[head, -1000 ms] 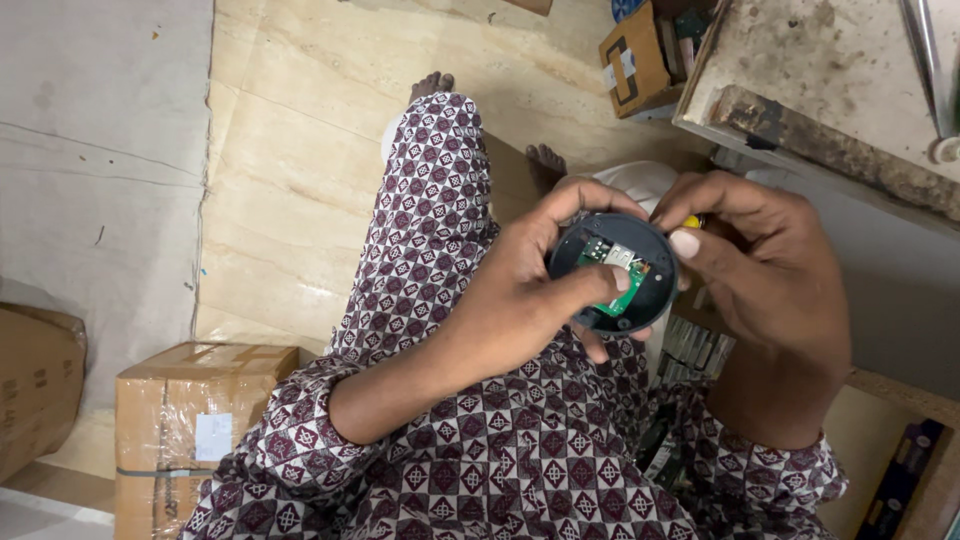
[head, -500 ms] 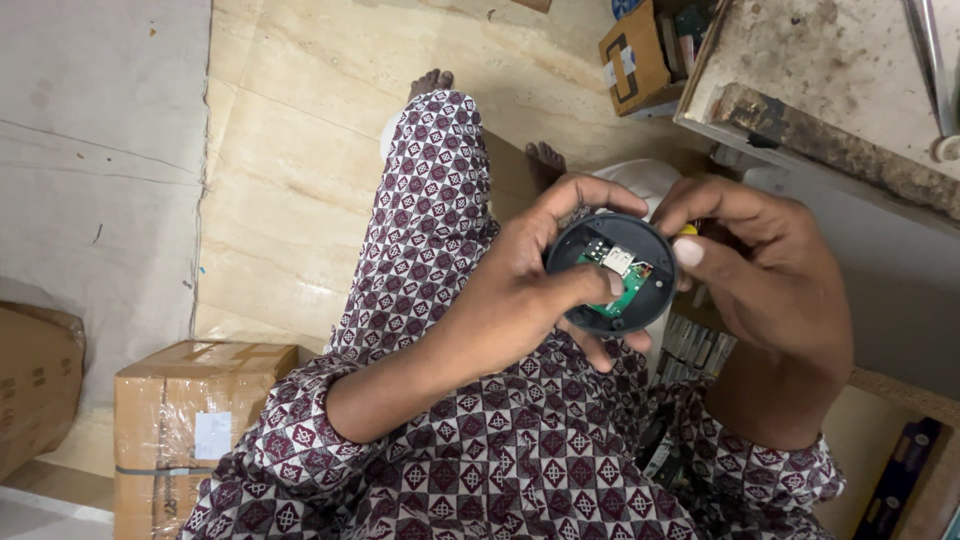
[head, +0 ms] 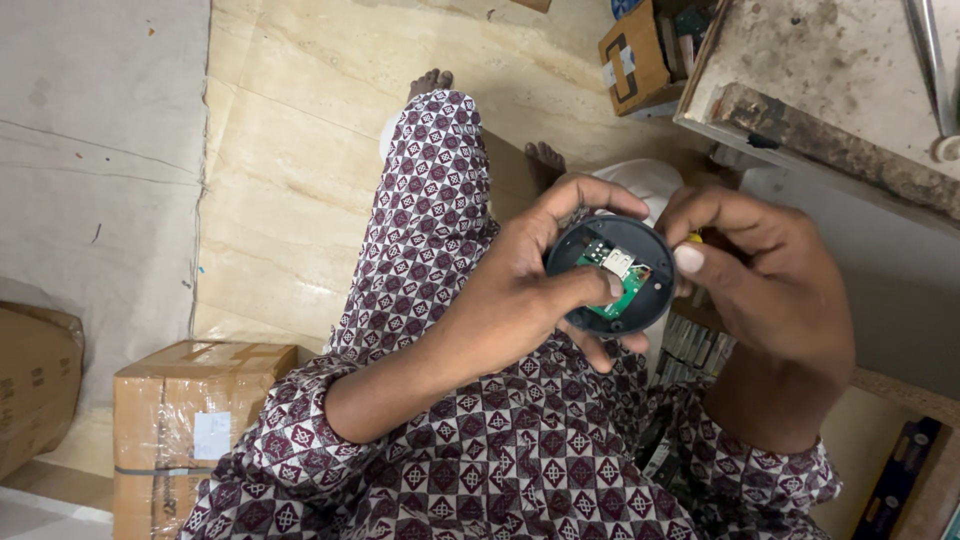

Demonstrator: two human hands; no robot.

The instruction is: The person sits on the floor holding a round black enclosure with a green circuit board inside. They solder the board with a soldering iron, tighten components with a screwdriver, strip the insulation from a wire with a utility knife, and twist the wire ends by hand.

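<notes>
Since a moment ago almost nothing has shifted: your two hands remain closed around the same round black housing (head: 612, 276), and it sits at the same spot above your lap, only the thumb of your left hand (head: 520, 300) has slid a little across the inside of it. Your left hand comes in from the lower left with the forearm angled up from your patterned sleeve, the fingers curled over the far rim of the housing and the thumb (head: 590, 287) pressed flat onto the small green circuit board (head: 622, 285) seated inside it. Your right hand (head: 770, 290) comes from the right, wrist bent, its fingers arched over the top edge and one fingertip (head: 688, 260) resting against the right rim, so the housing is pinched between both hands with its open face turned up toward you. A small yellow thing (head: 694, 238) peeks out under your right fingers; you cannot tell what it is. A silver metal connector (head: 617, 262) stands on the board just above your thumb. The housing is held in the air over your knees, in front of a white object (head: 645, 180) partly hidden behind it. On the floor to your left stands a taped cardboard box (head: 190, 420), and an open carton (head: 640, 55) lies beyond your feet, beside the stained worktop (head: 830, 70) at the upper right.
</notes>
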